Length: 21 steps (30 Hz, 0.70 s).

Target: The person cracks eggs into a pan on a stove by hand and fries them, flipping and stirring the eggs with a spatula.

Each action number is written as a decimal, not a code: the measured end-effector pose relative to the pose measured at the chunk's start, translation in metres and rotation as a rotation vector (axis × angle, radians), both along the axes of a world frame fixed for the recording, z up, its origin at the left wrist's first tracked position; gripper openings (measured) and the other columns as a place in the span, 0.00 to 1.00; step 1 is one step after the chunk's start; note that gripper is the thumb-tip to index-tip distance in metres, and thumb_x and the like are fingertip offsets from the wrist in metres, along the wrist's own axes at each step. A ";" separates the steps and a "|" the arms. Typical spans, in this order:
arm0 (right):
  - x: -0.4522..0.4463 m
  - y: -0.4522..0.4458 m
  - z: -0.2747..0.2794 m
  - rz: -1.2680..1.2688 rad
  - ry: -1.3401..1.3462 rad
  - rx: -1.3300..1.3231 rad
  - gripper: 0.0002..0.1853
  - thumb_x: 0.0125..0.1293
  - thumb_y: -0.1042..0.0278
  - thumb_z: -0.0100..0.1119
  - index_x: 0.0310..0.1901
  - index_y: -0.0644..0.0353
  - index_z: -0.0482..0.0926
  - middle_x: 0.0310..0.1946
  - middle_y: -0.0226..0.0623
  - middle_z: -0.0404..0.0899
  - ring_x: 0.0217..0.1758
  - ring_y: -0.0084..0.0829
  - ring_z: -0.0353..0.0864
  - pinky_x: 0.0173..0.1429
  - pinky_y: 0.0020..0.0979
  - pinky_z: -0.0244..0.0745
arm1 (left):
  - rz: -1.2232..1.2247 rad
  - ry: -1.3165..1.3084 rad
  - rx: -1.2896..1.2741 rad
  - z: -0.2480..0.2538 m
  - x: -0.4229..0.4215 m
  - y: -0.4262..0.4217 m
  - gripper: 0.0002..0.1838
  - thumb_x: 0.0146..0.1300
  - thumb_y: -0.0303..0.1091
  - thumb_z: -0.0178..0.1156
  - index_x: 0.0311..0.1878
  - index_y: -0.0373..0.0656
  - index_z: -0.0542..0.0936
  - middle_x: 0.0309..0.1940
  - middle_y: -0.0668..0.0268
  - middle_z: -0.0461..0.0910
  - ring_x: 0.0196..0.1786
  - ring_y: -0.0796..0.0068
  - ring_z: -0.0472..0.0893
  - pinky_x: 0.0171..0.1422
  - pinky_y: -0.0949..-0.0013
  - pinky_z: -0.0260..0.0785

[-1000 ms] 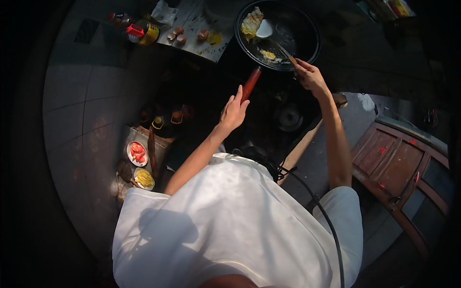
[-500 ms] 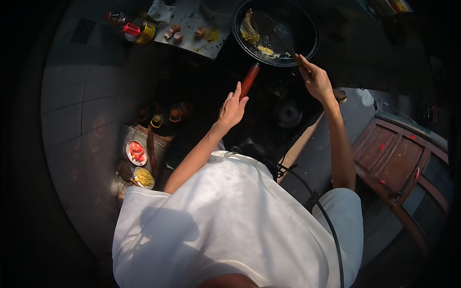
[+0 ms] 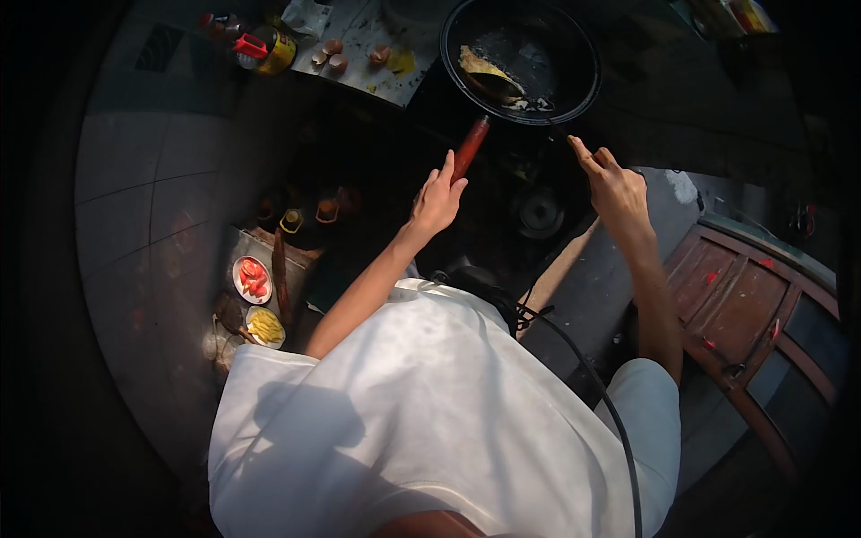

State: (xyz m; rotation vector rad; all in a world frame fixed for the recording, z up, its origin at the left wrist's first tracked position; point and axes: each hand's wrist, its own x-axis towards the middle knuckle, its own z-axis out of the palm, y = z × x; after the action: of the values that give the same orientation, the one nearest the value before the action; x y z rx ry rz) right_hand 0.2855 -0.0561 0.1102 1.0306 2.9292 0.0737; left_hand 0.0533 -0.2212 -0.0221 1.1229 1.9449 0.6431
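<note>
A dark, deep frying pan [image 3: 595, 90] is at the top of the view, its red handle [image 3: 471, 143] pointing toward me. My left hand [image 3: 437, 199] is closed around the near end of that handle, index finger stretched along it. Right of the pan, my right hand [image 3: 619, 193] grips a spatula [image 3: 498, 87], whose thin shaft crosses the pan's near rim. Yellow cooked egg [image 3: 479, 63] lies against the spatula's dark blade at the pan's left side. Small pale bits of egg are by the near wall.
Cracked eggshells [image 3: 337, 62] and a yellow spill lie on the counter [image 3: 381, 82], near a red-handled bottle [image 3: 266, 51]. Lower left are plates of cut tomato [image 3: 252, 279] and yellow pieces [image 3: 265, 326]. A black cable [image 3: 592, 368] runs past my right side; a wooden cabinet [image 3: 731, 287] stands right.
My right hand has moved down and right, drawing the spatula toward me. The egg has shifted and folded beside the blade. My left hand stays on the pan's handle.
</note>
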 end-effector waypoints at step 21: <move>0.040 0.097 -0.026 -0.423 0.287 -0.919 0.22 0.67 0.70 0.53 0.63 0.53 0.71 0.25 0.26 0.70 0.26 0.18 0.66 0.32 0.23 0.65 | -0.010 0.020 0.004 -0.001 0.001 -0.001 0.33 0.69 0.43 0.51 0.72 0.44 0.53 0.41 0.51 0.75 0.43 0.54 0.77 0.50 0.59 0.68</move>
State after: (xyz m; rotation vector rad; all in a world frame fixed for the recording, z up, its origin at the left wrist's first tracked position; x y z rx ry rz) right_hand 0.3253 0.0413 0.0842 1.4519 2.3374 -1.3576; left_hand 0.0544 -0.2221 -0.0229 1.1453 1.9540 0.6331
